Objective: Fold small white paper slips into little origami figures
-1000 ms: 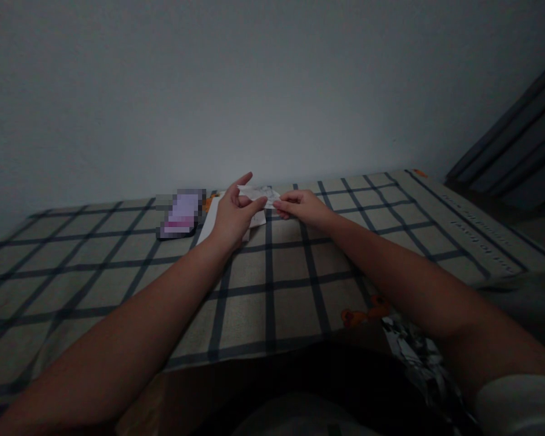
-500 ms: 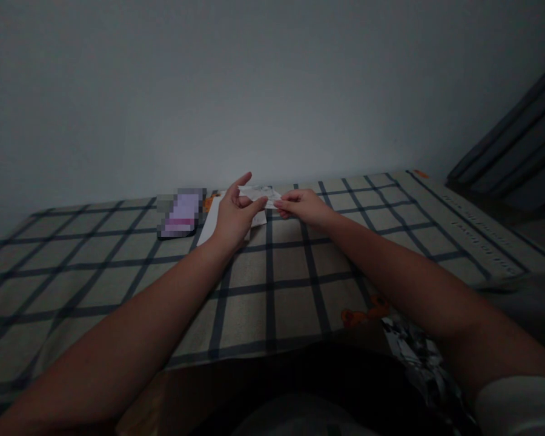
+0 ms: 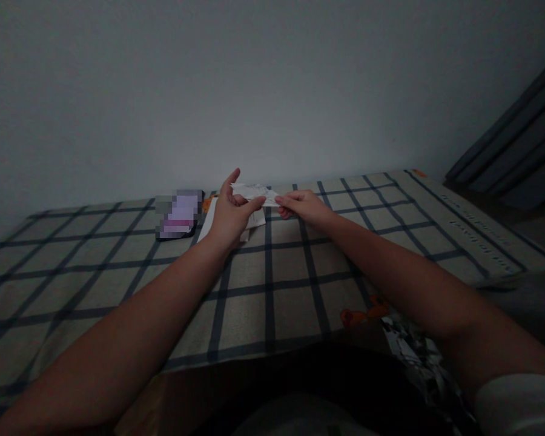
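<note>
In the right hand's (image 3: 306, 206) grip, thumb and fingertips pinch the near right corner of a thin, creased white piece of paper (image 3: 249, 191); the left hand (image 3: 234, 215) has its thumb over the near edge, with one finger raised behind. The piece is held above the counter (image 3: 295, 290), between the two hands. It looks partly opened out, wrinkles running across it and its right end narrowing to the pinch, so I'd judge the handling unfinished; how many folds or layers there are, I cannot tell. Under and beside the left hand lie more white papers (image 3: 208, 223), partly hidden by it, so their number is unclear. Left of them a phone (image 3: 181, 215), its screen blurred out, lies on the checked cloth. The papers beneath are the closest thing in the way; the phone sits apart. Behind is a plain wall (image 3: 272, 91), with a dark curtain (image 3: 522, 139) at far right.
</note>
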The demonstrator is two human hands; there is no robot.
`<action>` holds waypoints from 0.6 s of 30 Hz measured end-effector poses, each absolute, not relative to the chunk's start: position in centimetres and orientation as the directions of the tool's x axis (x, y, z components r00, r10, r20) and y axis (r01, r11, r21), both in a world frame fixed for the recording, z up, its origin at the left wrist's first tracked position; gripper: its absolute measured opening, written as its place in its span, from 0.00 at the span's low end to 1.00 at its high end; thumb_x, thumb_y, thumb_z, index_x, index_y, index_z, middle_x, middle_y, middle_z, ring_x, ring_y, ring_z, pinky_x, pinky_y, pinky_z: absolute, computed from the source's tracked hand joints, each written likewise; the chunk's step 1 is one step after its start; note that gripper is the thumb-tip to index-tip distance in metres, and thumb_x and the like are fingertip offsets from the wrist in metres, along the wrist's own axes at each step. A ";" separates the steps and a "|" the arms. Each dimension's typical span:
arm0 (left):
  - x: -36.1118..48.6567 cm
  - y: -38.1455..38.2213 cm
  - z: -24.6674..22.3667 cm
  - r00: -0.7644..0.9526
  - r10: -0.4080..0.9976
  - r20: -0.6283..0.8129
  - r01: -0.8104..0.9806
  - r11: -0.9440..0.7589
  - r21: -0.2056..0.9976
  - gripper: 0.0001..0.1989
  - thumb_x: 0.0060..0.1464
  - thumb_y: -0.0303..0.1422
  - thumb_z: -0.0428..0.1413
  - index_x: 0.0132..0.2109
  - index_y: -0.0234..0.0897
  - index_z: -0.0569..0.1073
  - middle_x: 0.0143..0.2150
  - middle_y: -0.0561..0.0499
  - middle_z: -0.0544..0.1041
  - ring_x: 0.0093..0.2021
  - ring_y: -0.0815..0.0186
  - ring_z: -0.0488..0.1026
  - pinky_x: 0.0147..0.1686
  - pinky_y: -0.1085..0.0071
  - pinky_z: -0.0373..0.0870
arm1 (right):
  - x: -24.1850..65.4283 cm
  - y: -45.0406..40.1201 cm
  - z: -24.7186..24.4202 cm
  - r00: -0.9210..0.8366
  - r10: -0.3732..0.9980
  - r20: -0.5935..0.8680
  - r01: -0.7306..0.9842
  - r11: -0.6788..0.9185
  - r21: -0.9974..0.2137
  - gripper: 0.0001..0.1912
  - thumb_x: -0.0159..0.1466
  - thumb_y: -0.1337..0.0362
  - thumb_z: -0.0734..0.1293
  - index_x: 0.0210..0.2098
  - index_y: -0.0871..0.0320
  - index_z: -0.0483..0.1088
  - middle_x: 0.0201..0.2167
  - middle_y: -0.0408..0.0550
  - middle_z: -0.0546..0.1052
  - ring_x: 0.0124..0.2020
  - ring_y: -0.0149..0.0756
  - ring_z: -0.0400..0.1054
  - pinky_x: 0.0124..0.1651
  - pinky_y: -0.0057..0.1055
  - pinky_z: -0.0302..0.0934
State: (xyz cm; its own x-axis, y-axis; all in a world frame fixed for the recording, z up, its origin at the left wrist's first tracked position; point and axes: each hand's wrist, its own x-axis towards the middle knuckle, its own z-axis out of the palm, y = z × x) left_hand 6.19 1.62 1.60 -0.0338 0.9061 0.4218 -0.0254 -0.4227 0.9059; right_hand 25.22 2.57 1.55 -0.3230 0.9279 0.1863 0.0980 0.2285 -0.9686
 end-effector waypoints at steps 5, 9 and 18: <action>6.3 1.5 1.6 0.015 0.911 0.413 -0.052 -0.412 0.910 0.48 0.43 0.28 0.67 0.68 0.38 0.54 0.22 0.61 0.69 0.16 0.75 0.61 0.19 0.77 0.59 | 25.4 2.4 1.5 -0.385 0.893 0.234 0.143 0.308 -0.941 0.14 0.61 0.55 0.70 0.27 0.60 0.74 0.23 0.44 0.73 0.27 0.28 0.66 0.33 0.28 0.62; 6.4 1.4 1.5 0.036 0.905 0.424 -0.069 -0.421 0.904 0.49 0.45 0.29 0.67 0.69 0.40 0.51 0.31 0.53 0.77 0.17 0.74 0.65 0.20 0.76 0.61 | 25.3 2.7 1.2 -0.390 0.895 0.216 0.103 0.276 -0.956 0.12 0.59 0.56 0.71 0.29 0.60 0.74 0.25 0.44 0.74 0.28 0.29 0.68 0.35 0.28 0.63; 6.2 2.0 0.9 0.009 0.899 0.439 -0.092 -0.436 0.895 0.51 0.43 0.32 0.68 0.70 0.42 0.51 0.24 0.60 0.70 0.17 0.75 0.62 0.19 0.78 0.59 | 25.0 2.5 1.3 -0.366 0.903 0.226 0.090 0.276 -0.957 0.14 0.60 0.55 0.70 0.28 0.60 0.72 0.23 0.44 0.73 0.27 0.29 0.67 0.34 0.28 0.64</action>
